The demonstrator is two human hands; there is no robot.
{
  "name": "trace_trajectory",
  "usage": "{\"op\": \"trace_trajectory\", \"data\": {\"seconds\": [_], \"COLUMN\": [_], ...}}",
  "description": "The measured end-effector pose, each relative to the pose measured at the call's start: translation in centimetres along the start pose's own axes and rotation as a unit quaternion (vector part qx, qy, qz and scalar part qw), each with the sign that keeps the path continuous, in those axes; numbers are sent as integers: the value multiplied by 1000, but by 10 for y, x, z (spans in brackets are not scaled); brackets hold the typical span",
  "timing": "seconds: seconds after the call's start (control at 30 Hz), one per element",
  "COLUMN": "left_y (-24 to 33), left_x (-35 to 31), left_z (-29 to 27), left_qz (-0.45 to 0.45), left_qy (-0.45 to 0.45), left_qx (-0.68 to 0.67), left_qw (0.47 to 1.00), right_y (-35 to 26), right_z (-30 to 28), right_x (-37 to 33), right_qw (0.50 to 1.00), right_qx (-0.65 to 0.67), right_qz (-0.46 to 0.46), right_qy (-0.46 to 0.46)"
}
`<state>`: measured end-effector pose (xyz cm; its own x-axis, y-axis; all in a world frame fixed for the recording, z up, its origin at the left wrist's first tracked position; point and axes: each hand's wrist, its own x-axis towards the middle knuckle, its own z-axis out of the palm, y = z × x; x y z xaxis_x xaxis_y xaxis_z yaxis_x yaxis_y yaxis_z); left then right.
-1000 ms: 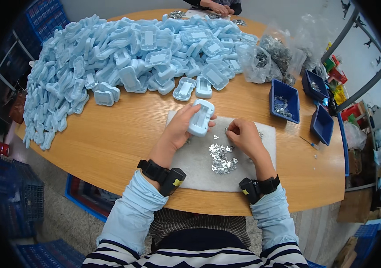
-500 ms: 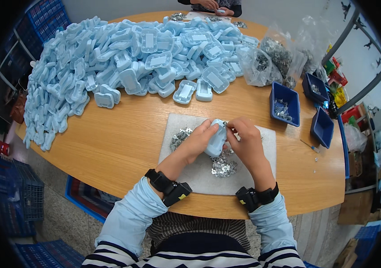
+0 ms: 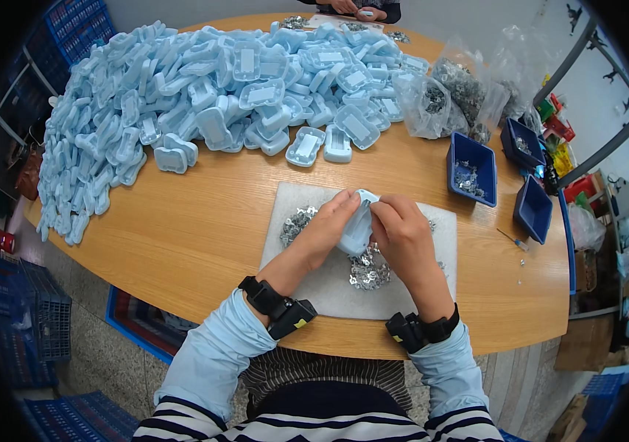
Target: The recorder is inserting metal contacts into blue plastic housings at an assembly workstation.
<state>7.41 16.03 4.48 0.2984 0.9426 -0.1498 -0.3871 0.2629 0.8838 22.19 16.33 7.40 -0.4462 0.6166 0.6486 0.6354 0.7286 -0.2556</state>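
Note:
My left hand (image 3: 322, 232) grips a light blue plastic case (image 3: 356, 230), held tilted above a grey mat (image 3: 307, 295). At the case's upper right edge, the fingers of my right hand (image 3: 401, 232) are pinched together. Whatever sits between those fingertips is hidden from this view. Below the case, a heap of small silvery metal pieces (image 3: 368, 274) lies on the mat. Another heap of metal pieces (image 3: 296, 227) sits beside my left hand, partly covered by it.
A large pile of light blue cases (image 3: 211, 96) covers the far left of the table. To the right stand blue bins (image 3: 471, 171), clear bags of metal parts (image 3: 462, 92) and a small screwdriver-like tool (image 3: 512, 239). Across the table are another person's hands (image 3: 355, 9).
The case has turned slightly in my left hand and now shows more of its hollow side. My right fingers have shifted a little along its edge.

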Motion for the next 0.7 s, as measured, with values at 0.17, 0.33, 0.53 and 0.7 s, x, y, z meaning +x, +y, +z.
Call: {"op": "trace_trajectory", "data": {"seconds": [0.17, 0.33, 0.53, 0.7], "left_y": [4, -2, 3, 1], "left_x": [-1, 0, 0, 0], "left_z": [2, -2, -2, -3], "left_qz": [15, 33, 5, 6], "left_qy": [-13, 1, 22, 37], "left_qx": [-17, 1, -38, -44], "left_qw": [1000, 999, 999, 998], "right_y": [-3, -2, 3, 0], "right_z": [-5, 4, 3, 0], "right_x": [1, -1, -3, -2], "right_qw": [999, 999, 991, 994], "right_qx": [10, 10, 120, 92], "right_qz": [-12, -34, 47, 52], "right_qy": [34, 24, 38, 2]}}
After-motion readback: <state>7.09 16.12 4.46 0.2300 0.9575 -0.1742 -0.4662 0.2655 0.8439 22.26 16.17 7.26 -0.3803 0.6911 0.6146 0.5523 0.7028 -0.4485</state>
